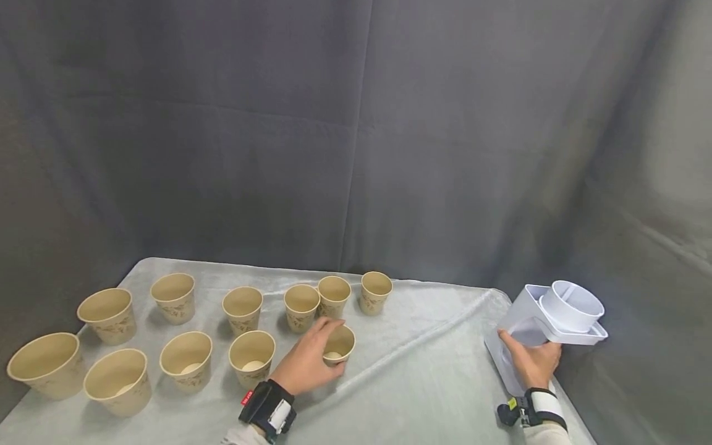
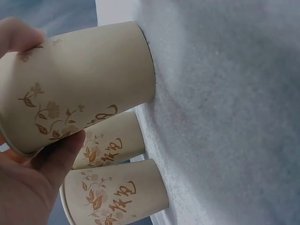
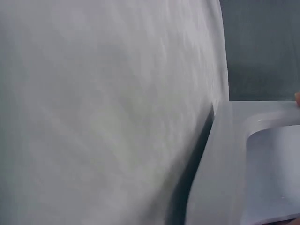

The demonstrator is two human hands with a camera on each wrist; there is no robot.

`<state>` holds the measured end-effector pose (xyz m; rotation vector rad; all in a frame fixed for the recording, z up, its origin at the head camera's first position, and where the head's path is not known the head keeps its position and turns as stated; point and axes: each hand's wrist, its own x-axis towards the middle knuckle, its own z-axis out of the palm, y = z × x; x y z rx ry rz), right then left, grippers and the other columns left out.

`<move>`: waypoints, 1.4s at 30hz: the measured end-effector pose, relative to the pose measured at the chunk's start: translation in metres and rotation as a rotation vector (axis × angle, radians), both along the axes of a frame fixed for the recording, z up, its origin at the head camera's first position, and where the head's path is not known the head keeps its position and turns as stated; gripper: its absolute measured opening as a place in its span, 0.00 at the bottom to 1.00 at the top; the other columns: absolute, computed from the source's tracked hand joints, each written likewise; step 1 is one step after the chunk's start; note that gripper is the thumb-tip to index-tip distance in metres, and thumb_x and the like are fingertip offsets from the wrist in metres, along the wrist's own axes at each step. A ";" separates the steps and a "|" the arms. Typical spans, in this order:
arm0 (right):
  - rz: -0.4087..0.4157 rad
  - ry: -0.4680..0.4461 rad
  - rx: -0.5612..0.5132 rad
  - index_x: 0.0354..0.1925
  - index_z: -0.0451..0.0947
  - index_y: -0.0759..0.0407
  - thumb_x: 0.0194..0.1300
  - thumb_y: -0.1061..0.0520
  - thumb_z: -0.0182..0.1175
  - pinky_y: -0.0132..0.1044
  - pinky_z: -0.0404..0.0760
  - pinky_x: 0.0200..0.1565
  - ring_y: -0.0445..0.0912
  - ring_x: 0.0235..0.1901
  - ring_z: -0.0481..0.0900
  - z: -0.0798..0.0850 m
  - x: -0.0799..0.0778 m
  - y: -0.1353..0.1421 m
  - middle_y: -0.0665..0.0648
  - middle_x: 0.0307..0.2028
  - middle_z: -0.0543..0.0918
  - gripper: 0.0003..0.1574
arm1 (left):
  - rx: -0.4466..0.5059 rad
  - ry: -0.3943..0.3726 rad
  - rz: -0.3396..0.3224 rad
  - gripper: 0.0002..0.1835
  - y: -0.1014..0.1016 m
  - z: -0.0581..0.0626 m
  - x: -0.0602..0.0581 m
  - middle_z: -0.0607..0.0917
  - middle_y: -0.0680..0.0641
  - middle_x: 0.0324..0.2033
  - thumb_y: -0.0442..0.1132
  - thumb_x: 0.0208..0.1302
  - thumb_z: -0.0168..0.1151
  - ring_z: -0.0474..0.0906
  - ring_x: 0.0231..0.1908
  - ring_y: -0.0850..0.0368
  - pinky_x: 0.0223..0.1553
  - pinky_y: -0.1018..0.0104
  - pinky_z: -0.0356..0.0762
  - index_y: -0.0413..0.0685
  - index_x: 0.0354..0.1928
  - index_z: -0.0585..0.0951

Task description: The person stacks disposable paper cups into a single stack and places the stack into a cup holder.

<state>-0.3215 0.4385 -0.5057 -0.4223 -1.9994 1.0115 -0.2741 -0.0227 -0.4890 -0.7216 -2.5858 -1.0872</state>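
Note:
My left hand (image 1: 311, 360) holds a beige paper cup (image 1: 339, 343) by its sides, thumb and fingers around the upper part. In the left wrist view that paper cup (image 2: 93, 70) shows brown flower prints, and its base is at or very near the cloth. Two more printed cups (image 2: 117, 192) stand close behind it. At the right, my right hand (image 1: 534, 361) grips a white plastic dispenser-like piece (image 1: 523, 309) with a round, cup-shaped part on top. The piece leans, and the right wrist view shows its pale wall (image 3: 215, 173) with a dark shadow beside it.
Several beige paper cups stand upright in two rough rows on the left, the larger ones (image 1: 47, 364) farthest left, the smaller ones (image 1: 376, 293) toward the middle. A pale cloth (image 1: 423, 371) covers the table; grey curtains (image 1: 445, 154) hang behind and at the sides.

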 end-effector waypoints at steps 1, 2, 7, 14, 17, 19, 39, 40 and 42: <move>0.005 0.001 0.007 0.65 0.58 0.45 0.28 0.51 0.78 0.54 0.61 0.58 0.56 0.57 0.66 0.000 0.002 -0.005 0.60 0.56 0.71 0.64 | 0.000 0.003 0.003 0.40 0.000 0.001 0.001 0.69 0.55 0.53 0.49 0.45 0.67 0.71 0.48 0.59 0.49 0.60 0.73 0.52 0.63 0.66; 0.010 0.011 0.014 0.64 0.59 0.46 0.27 0.51 0.78 0.54 0.63 0.57 0.56 0.55 0.67 0.000 0.004 -0.009 0.60 0.55 0.72 0.63 | 0.002 0.008 0.005 0.40 0.000 0.001 0.003 0.70 0.55 0.53 0.49 0.45 0.67 0.71 0.48 0.58 0.49 0.60 0.73 0.52 0.63 0.66; 0.038 0.072 0.022 0.62 0.61 0.42 0.25 0.51 0.79 0.53 0.65 0.54 0.52 0.52 0.69 0.005 0.014 -0.033 0.57 0.52 0.74 0.62 | 0.002 0.016 0.005 0.39 -0.001 0.010 0.013 0.70 0.55 0.52 0.50 0.45 0.67 0.72 0.49 0.57 0.50 0.60 0.73 0.50 0.62 0.67; 0.076 0.128 -0.002 0.61 0.61 0.36 0.26 0.51 0.79 0.53 0.65 0.55 0.49 0.52 0.69 0.019 0.028 -0.068 0.53 0.52 0.74 0.62 | -0.013 0.069 0.032 0.39 -0.008 0.023 0.029 0.71 0.54 0.52 0.51 0.44 0.68 0.72 0.49 0.59 0.49 0.60 0.74 0.52 0.61 0.67; 0.091 0.141 -0.007 0.62 0.59 0.34 0.25 0.51 0.79 0.50 0.64 0.56 0.46 0.54 0.67 0.023 0.031 -0.081 0.50 0.54 0.71 0.64 | -0.011 0.092 0.040 0.39 -0.011 0.026 0.033 0.70 0.56 0.51 0.51 0.44 0.68 0.71 0.48 0.61 0.49 0.61 0.74 0.53 0.61 0.68; 0.103 0.154 -0.018 0.62 0.59 0.34 0.25 0.51 0.79 0.49 0.64 0.55 0.45 0.53 0.67 0.022 0.033 -0.088 0.50 0.54 0.71 0.64 | -0.010 0.099 0.041 0.39 -0.013 0.027 0.036 0.70 0.56 0.51 0.50 0.43 0.69 0.71 0.48 0.61 0.49 0.61 0.74 0.53 0.61 0.68; 0.178 0.228 0.153 0.65 0.58 0.45 0.23 0.53 0.79 0.54 0.59 0.54 0.53 0.53 0.65 -0.004 0.044 -0.114 0.60 0.56 0.70 0.67 | -0.051 0.095 0.024 0.37 -0.015 0.012 0.059 0.72 0.55 0.46 0.49 0.39 0.70 0.73 0.41 0.61 0.42 0.63 0.75 0.52 0.56 0.70; 0.181 0.226 0.151 0.65 0.58 0.44 0.23 0.53 0.79 0.54 0.59 0.54 0.53 0.54 0.65 -0.004 0.044 -0.115 0.59 0.56 0.70 0.68 | -0.046 0.094 0.020 0.37 -0.015 0.010 0.058 0.73 0.55 0.46 0.48 0.39 0.70 0.73 0.41 0.60 0.42 0.63 0.75 0.52 0.56 0.70; 0.185 0.221 0.150 0.65 0.58 0.42 0.24 0.53 0.79 0.53 0.59 0.54 0.52 0.54 0.65 -0.004 0.045 -0.114 0.59 0.56 0.69 0.67 | -0.038 0.098 0.014 0.37 -0.015 0.009 0.058 0.73 0.54 0.46 0.48 0.40 0.70 0.73 0.41 0.59 0.42 0.62 0.75 0.51 0.56 0.70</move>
